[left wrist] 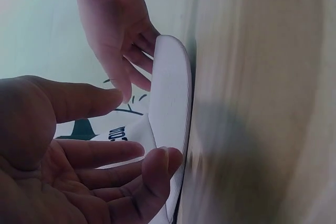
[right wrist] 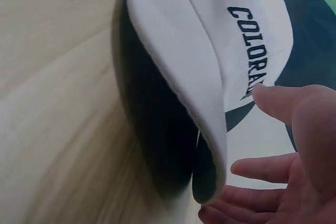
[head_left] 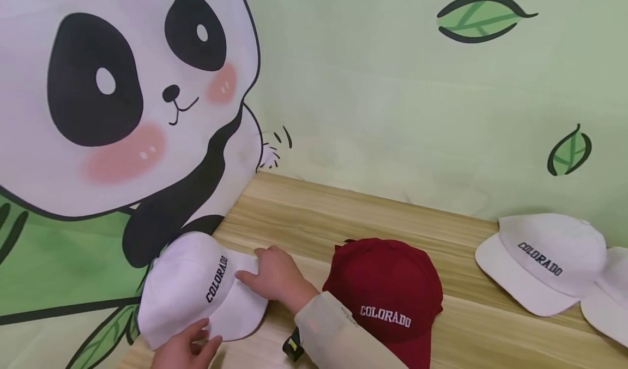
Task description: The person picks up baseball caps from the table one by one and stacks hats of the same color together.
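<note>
A white baseball cap [head_left: 176, 287] with dark COLORADO lettering sits on the wooden table at the left, its brim turned toward the right. My right hand [head_left: 277, 276] is at the far end of the brim, thumb toward the lettering. In the right wrist view, the fingers [right wrist: 252, 199] reach the brim's end while the thumb stays apart from them. At the near end of the brim is my left hand [head_left: 186, 347]. The left wrist view has its fingertips [left wrist: 157, 166] at the brim edge, loosely bent, the thumb well away. Whether they press the cap, I cannot tell.
A dark red COLORADO cap [head_left: 382, 282] lies just right of my right forearm. Farther right are a white COLORADO cap [head_left: 549, 254] and part of another white cap [head_left: 615, 292]. A panda-printed backdrop [head_left: 343, 85] borders the wooden table [head_left: 294, 211] behind and at left.
</note>
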Motion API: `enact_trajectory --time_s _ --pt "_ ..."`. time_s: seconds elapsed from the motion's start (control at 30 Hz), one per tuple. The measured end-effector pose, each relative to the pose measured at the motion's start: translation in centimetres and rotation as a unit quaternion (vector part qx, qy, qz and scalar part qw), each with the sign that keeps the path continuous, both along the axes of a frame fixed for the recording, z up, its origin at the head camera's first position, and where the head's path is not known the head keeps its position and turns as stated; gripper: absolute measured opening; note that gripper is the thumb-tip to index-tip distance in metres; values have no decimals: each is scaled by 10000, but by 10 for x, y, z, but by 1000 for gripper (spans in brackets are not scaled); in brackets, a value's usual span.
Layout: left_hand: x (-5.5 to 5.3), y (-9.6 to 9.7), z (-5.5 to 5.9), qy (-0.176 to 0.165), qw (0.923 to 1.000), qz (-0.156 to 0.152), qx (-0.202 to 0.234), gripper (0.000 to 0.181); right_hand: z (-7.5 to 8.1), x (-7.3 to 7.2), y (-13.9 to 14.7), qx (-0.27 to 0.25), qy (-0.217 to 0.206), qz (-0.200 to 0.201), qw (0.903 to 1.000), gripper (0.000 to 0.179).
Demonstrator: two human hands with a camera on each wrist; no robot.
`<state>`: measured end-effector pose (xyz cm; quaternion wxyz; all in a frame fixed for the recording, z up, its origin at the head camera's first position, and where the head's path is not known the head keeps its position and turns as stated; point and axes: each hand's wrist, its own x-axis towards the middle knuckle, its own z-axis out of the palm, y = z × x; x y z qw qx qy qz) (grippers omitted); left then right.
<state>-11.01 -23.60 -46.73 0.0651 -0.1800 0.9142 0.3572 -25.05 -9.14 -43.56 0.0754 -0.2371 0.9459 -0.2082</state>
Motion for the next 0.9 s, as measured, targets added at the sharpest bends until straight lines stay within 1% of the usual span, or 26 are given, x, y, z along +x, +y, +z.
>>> enact_trajectory --time_s 0.13,0.2,0.33,0.43,0.57,0.73,0.9 --pt "-2 -1 0 -396 9992 78 40 61 -5 -2 -1 2 42 104 9999 64" --pt "-3 -2 -1 -463 9989 86 31 61 -7 -3 -2 60 24 135 9999 64" --pt "-3 -2 -3 -471 9989 86 19 61 -10 -5 -1 153 50 229 9996 60" --pt "-2 -2 -3 -590 9982 122 63 62 -11 -5 0 203 1 200 9996 60" --pt "-1 -2 -2 -627 9979 110 79 65 -10 -4 1 195 -191 5 9996 65" --pt "0 -2 -2 -432 9991 24 -17 62 -10 -7 3 46 -397 -173 9991 71" --pt "1 -4 -2 -558 9984 -5 22 70 -8 -8 7 -128 -638 -283 9975 77"
